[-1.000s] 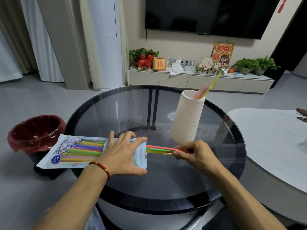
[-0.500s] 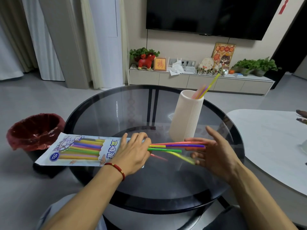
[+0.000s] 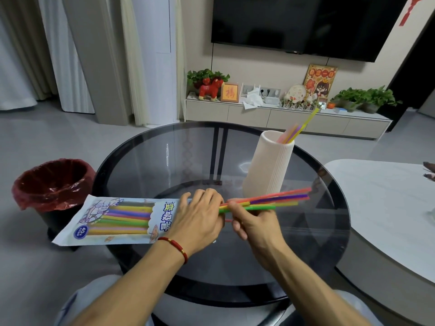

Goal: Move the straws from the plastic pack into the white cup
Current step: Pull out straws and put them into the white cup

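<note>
A: Status on the hands?

B: Left hand (image 3: 200,220) rests on the mouth end of the plastic straw pack (image 3: 117,220), fingers curled over it, pinning it to the round glass table (image 3: 164,161). Red bead bracelet (image 3: 175,247) on that wrist.

A: Right?

B: Right hand (image 3: 254,222) pinches a bundle of straws (image 3: 277,200) between thumb and fingers. The bundle fans out toward the right edge of the table: red, purple, yellow, green, orange. Its near ends sit at the pack mouth, between the two hands; can't tell if they are fully out.

A: Pack position?

B: Lying flat at the left edge of the table, closed end hanging past the rim. More coloured straws visible inside through the clear window.

A: Cup?

B: White ribbed cup (image 3: 270,165) stands upright toward the far right of the table, just behind the held bundle. A few straws in the cup (image 3: 299,128) already, leaning right, one long yellow one sticking out highest.

A: Anything else around?

B: Bin with a red liner (image 3: 51,182) on the floor off the left edge of the table. White table (image 3: 381,196) to the right. TV (image 3: 317,22) on the wall, low cabinet (image 3: 282,116) under it with plants and ornaments.
</note>
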{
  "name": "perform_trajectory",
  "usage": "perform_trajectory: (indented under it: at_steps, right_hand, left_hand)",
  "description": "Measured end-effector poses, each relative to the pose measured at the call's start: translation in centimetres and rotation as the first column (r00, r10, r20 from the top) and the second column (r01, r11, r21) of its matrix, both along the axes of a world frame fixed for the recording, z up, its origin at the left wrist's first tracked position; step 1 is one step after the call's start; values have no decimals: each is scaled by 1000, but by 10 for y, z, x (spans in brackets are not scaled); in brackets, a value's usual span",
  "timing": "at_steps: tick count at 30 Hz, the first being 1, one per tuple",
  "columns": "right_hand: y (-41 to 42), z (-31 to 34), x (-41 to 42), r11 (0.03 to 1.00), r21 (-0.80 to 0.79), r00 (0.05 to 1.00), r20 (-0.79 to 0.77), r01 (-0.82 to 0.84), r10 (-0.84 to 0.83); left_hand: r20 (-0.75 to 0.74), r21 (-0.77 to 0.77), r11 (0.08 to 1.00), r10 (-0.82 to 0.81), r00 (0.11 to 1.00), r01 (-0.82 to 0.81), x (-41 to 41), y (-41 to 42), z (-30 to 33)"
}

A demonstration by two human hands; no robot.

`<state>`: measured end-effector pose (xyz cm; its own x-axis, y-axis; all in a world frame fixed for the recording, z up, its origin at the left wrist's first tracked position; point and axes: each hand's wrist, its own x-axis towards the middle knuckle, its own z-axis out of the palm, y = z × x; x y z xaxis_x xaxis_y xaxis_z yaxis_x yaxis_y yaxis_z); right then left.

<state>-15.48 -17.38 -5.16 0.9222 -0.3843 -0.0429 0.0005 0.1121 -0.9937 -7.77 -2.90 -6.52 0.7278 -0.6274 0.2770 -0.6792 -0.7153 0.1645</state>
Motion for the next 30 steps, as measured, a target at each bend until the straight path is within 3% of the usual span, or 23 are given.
perform_trajectory:
  at_steps: [4, 8, 15, 17, 22, 27, 30]
  right_hand:
    - [-12, 7, 5, 986, -19, 986, 36, 164, -163]
    - [9, 3, 6, 998, 31, 998, -13, 63, -62]
    - [-33, 27, 1, 930, -286, 973, 91, 229, -212]
    - [-52, 44, -4, 863, -436, 967, 136, 255, -217]
    - [-84, 86, -3, 553, -806, 977, 149, 211, -154]
    - [-88, 107, 7, 348, -937, 998, -22, 0, -60]
    - [-81, 90, 13, 358, -932, 997, -72, -59, -24]
  left_hand:
    - [-42, 46, 999, 24, 999, -22, 14, 13, -7]
    - [-38, 27, 995, -91, 995, 92, 4, 5, -9]
    - [-108, 0, 998, -59, 992, 59, 13, 17, -17]
    - [-128, 6, 998, -54, 990, 55, 13, 17, -19]
    - [-128, 35, 997, -64, 990, 69, 11, 12, -21]
    - [-118, 32, 996, -80, 990, 85, 10, 5, -20]
    - [-132, 16, 995, -94, 987, 97, 9, 2, -20]
